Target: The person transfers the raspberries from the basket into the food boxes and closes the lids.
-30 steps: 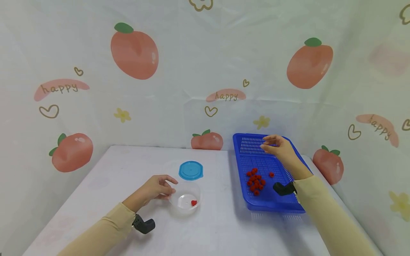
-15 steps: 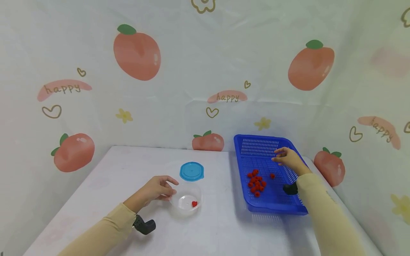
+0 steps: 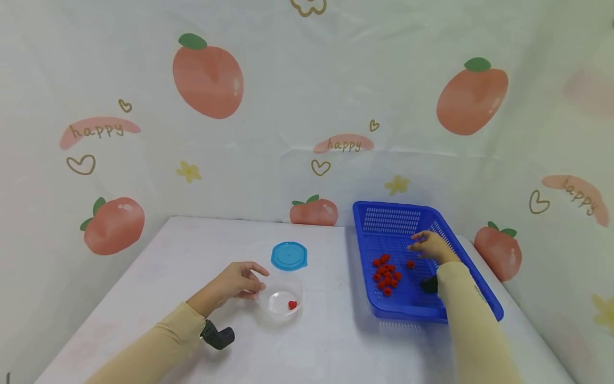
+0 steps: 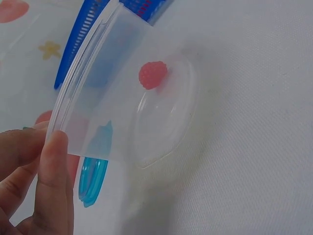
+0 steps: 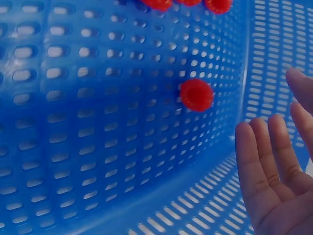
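Note:
My left hand pinches the rim of a clear round plastic tub between thumb and fingers. Inside the tub, at its bottom, lies one red raspberry. Over the blue plastic basket hovers my right hand, holding nothing, its fingers extended in the right wrist view. A lone raspberry rests on the basket floor, apart from those fingers. Left of it, several raspberries are clustered in the basket.
A blue lid lies flat on the white table just behind the tub. The basket's raised, slotted walls surround the raspberries. A patterned cloth wall stands along the back of the table.
My right hand has moved down and to the right inside the basket, toward the lone raspberry. My left hand keeps its pinch on the tub, which has stayed in place.

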Demonstrator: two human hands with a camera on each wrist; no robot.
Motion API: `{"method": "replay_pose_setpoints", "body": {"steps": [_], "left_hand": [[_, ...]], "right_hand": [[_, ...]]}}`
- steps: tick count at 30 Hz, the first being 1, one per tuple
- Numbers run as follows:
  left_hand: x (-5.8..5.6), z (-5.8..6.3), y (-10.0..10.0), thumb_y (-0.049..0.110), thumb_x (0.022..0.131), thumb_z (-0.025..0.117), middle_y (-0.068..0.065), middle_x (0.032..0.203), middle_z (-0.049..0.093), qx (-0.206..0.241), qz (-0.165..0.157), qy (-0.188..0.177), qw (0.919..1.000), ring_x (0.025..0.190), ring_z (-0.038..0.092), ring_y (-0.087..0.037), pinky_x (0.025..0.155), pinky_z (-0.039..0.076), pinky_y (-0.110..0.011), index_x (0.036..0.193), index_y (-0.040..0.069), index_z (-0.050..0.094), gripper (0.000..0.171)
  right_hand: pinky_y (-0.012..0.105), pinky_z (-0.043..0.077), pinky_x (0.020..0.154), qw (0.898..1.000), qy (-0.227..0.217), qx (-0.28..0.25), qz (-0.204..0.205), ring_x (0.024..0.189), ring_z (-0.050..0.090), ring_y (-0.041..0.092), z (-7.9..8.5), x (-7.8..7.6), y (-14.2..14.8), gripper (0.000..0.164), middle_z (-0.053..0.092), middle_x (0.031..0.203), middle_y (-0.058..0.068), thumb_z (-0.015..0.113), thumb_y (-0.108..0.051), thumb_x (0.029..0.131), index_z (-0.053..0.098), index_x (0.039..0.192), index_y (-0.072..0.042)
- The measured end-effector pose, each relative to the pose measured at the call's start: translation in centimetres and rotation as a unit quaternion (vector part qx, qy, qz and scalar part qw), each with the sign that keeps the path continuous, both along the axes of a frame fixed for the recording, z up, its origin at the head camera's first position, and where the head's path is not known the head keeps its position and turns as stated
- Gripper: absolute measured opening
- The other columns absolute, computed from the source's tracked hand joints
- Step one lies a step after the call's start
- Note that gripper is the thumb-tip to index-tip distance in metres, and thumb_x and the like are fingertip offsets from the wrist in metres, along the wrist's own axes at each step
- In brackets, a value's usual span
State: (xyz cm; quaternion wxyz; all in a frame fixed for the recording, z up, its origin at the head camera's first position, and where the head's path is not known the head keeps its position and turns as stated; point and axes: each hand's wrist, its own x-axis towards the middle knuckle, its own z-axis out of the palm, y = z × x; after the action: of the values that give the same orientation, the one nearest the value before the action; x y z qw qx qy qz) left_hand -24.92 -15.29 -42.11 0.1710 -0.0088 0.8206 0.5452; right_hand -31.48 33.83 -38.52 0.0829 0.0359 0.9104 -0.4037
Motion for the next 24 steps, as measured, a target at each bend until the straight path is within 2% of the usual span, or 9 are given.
{"method": "replay_pose_setpoints", "body": {"steps": [4,12,19,24], "left_hand": [[-0.1,0.0,-0.1,0.006,0.083,0.073,-0.009,0.081,0.064,0.001,0.000,0.000,1.0000,0.063,0.061,-0.017,0.062,0.057,-0.026,0.114,0.004,0.064,0.032],[0.0,0.2,-0.1,0.007,0.083,0.074,-0.009,0.081,0.063,0.000,0.001,-0.001,1.0000,0.063,0.061,-0.017,0.062,0.057,-0.026,0.114,0.003,0.064,0.032],[0.1,0.5,-0.1,0.007,0.083,0.074,-0.008,0.080,0.063,-0.001,-0.008,0.003,1.0000,0.062,0.061,-0.017,0.062,0.057,-0.025,0.115,0.002,0.063,0.033],[0.1,0.3,-0.1,0.006,0.083,0.073,-0.008,0.080,0.062,0.008,-0.010,-0.002,0.9999,0.062,0.061,-0.017,0.062,0.057,-0.025,0.114,0.002,0.063,0.033]], "right_hand": [[0.046,0.054,0.090,1.000,-0.020,0.004,-0.005,0.106,0.060,0.040,-0.5,0.0,0.4,0.048,0.048,0.127,0.036,0.062,-0.010,0.093,0.043,0.131,0.014],[0.047,0.053,0.091,0.996,-0.062,-0.057,0.000,0.102,0.063,0.032,-1.5,-0.3,1.0,0.047,0.054,0.117,0.028,0.062,-0.001,0.090,0.042,0.128,0.017],[0.046,0.054,0.089,0.995,-0.093,-0.038,-0.011,0.100,0.062,0.032,-1.5,0.0,0.5,0.041,0.064,0.102,0.020,0.063,0.002,0.089,0.047,0.124,0.016],[0.045,0.054,0.089,0.995,-0.100,-0.012,-0.009,0.099,0.061,0.032,-1.5,0.3,0.2,0.035,0.064,0.099,0.019,0.065,0.004,0.087,0.052,0.118,0.016]]}}
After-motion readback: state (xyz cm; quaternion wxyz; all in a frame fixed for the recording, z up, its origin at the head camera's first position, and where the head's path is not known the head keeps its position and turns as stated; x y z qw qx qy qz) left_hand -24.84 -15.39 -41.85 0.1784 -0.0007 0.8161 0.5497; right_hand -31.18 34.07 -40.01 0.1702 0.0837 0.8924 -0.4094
